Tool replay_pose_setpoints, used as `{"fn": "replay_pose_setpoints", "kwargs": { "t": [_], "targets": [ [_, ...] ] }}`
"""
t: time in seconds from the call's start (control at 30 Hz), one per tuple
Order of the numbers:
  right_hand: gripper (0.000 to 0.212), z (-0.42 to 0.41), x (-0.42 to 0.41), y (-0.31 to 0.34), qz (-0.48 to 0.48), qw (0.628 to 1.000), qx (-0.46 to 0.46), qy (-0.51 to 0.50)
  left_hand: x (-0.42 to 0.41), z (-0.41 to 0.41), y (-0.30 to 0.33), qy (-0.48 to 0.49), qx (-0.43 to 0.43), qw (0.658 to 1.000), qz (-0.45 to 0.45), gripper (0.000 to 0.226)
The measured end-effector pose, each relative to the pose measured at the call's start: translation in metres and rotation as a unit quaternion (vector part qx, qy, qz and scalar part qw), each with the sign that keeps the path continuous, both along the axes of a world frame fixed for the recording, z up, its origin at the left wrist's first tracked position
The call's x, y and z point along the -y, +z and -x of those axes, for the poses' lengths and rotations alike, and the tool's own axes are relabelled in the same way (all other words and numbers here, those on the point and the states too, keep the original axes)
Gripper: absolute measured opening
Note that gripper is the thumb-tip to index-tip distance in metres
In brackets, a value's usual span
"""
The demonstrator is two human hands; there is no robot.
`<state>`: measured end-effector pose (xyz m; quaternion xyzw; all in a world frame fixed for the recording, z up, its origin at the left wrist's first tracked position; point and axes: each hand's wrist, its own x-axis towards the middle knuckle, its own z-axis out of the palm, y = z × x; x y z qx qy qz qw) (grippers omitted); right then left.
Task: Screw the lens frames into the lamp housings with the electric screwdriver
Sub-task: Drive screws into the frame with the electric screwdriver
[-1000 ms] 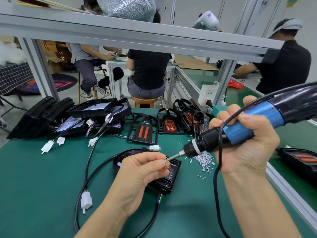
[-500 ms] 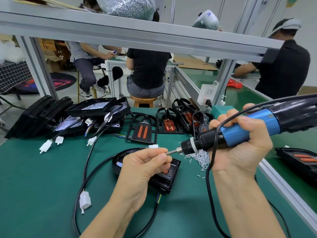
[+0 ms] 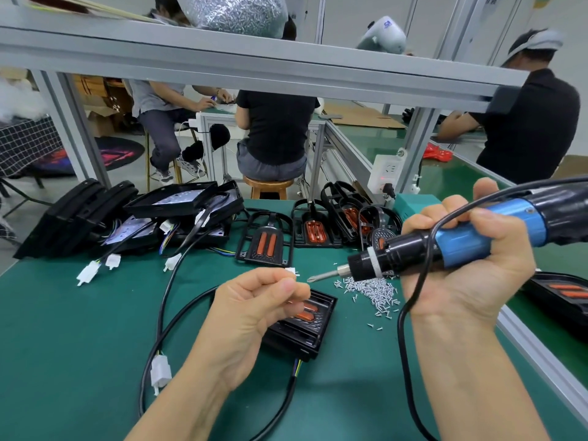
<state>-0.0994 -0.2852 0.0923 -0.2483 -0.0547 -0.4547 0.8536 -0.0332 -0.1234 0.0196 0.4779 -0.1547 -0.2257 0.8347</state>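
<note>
Right hand [image 3: 461,268] wraps the electric screwdriver [image 3: 471,237] at its blue barrel; bit tip just off the left fingertips [image 3: 294,289]. Left hand [image 3: 254,313] fingers curled, pinched together; any screw between them is too small to confirm. Lamp housing with lens frame [image 3: 305,326] lies directly beneath left fingers. Judgement: screws [image 3: 372,289] tiny, light, slippery, so pinch by shank; housing rigid plastic, steady it at the edge.

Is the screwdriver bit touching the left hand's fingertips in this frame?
Apart. The head view shows a narrow strip of green mat between the bit tip of the electric screwdriver and the left hand.
</note>
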Motion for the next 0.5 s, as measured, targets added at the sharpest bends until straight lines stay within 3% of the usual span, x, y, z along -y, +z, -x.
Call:
{"fn": "replay_pose_setpoints", "kwargs": {
  "t": [0.13,0.5],
  "targets": [
    [0.027,-0.002,-0.005,0.004,0.012,1.000,0.014,0.015,0.002,0.004,-0.002,-0.031,-0.054,0.998,0.029,0.018],
    [0.027,0.000,-0.012,0.007,0.053,0.998,0.014,0.007,0.005,0.009,-0.001,-0.030,-0.076,0.996,0.034,0.011]
  ]
}}
